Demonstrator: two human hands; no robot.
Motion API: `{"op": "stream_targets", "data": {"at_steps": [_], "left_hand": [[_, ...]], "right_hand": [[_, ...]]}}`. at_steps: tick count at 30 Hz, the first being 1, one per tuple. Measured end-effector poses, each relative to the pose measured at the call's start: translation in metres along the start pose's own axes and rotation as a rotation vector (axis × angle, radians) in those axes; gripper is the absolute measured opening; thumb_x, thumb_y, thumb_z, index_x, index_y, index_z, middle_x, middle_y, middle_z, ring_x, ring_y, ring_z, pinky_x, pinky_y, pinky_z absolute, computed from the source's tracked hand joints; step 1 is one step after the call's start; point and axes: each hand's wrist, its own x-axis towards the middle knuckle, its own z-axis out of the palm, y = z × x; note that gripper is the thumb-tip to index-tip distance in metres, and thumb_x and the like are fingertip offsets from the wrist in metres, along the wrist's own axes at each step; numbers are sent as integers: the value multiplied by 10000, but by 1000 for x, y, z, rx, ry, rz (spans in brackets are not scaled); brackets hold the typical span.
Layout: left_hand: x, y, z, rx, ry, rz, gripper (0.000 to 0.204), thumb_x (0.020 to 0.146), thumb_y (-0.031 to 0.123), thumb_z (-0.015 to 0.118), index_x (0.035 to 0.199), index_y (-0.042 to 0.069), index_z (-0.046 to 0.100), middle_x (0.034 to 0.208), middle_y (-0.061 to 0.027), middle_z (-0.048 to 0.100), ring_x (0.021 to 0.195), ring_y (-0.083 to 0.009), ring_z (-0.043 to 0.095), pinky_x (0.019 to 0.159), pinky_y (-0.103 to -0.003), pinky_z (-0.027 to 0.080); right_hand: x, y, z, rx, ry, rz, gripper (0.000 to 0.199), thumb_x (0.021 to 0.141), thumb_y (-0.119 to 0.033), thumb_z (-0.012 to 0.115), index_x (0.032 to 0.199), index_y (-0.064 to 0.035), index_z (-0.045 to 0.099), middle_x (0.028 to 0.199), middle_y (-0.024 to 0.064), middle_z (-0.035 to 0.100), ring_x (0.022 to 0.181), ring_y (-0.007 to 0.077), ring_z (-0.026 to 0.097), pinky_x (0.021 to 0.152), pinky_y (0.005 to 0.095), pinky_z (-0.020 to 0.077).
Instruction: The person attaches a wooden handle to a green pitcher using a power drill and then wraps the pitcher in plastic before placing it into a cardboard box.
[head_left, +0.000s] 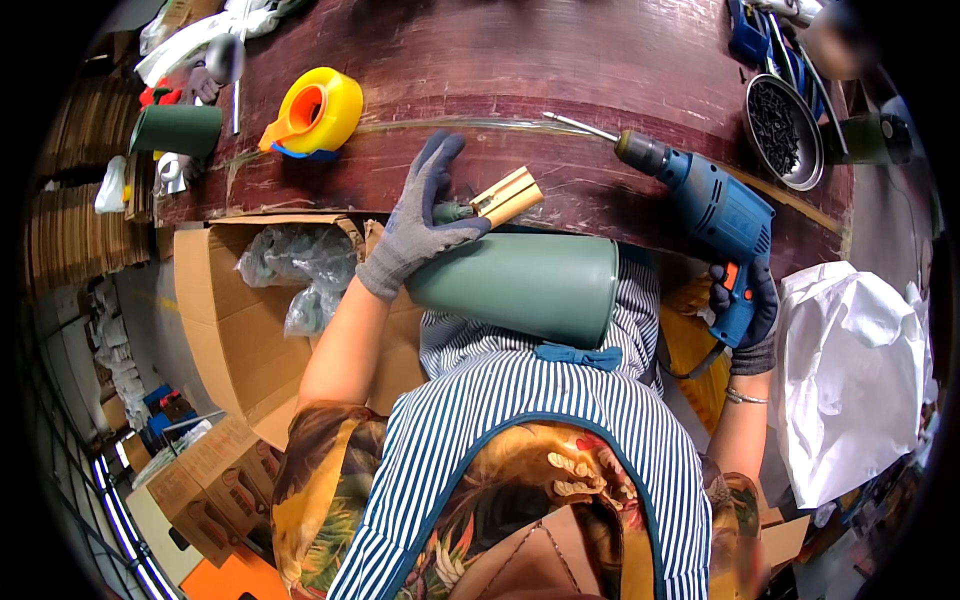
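A grey glove with dark fingertips covers my left hand [425,220], whose thumb and fingers curve around a pale grooved wooden piece [508,198] with a small dark green part at its near end. Directly below, against the same hand, a green tapered cylinder [520,290] lies sideways over my lap at the table edge. Its far-side contact with the wood is hidden. My right hand [750,305], gloved alike, grips the handle of a blue power drill [715,205]. The drill's long bit [580,127] points left above the table, apart from the cylinder.
On the dark red table [450,60] stand a yellow tape roll [335,110] and a bowl of dark screws [775,130]. An open carton [225,310] holds plastic-wrapped things at left. Another green cylinder [175,130] lies near a co-worker's gloved hand [202,85]. A white bag [850,380] hangs right.
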Motion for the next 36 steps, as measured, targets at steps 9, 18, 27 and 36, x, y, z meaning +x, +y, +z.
{"op": "stream_targets", "data": {"at_steps": [9, 18, 27, 36], "left_hand": [[1, -14, -1, -700, 257, -169, 485, 1062, 196, 488, 1506, 32, 384, 1417, -140, 569, 1311, -213, 532, 1096, -343, 420], [5, -27, -17, -1065, 254, -269, 498, 1037, 163, 506, 1491, -7, 393, 1458, -188, 526, 1331, -278, 532, 1094, -377, 452], [5, -26, -16, -1087, 291, -282, 501, 1042, 198, 511, 1493, 12, 398, 1453, -182, 532, 1328, -281, 534, 1093, -382, 450], [-12, 1, -4, -261, 238, -97, 441, 942, 98, 691, 1356, 16, 565, 1254, -70, 629, 1096, -130, 603, 958, -291, 514]], "right_hand": [[21, -4, 24, -35, 36, -54, 467, 1023, -325, 554, 1367, -14, 494, 1214, 292, 634, 904, 341, 715, 755, 388, 637], [33, 1, 59, -1166, 593, -563, 448, 987, -329, 641, 1305, -22, 568, 1198, 128, 635, 1021, 184, 632, 878, 307, 526], [39, -4, 66, -2031, 816, -1053, 474, 963, -335, 658, 1326, -37, 596, 1270, 163, 637, 1158, 346, 584, 998, 446, 437], [95, 63, 211, -2283, -568, -955, 438, 824, -287, 744, 1224, -140, 641, 1259, 78, 615, 1184, 281, 574, 987, 433, 480]]}}
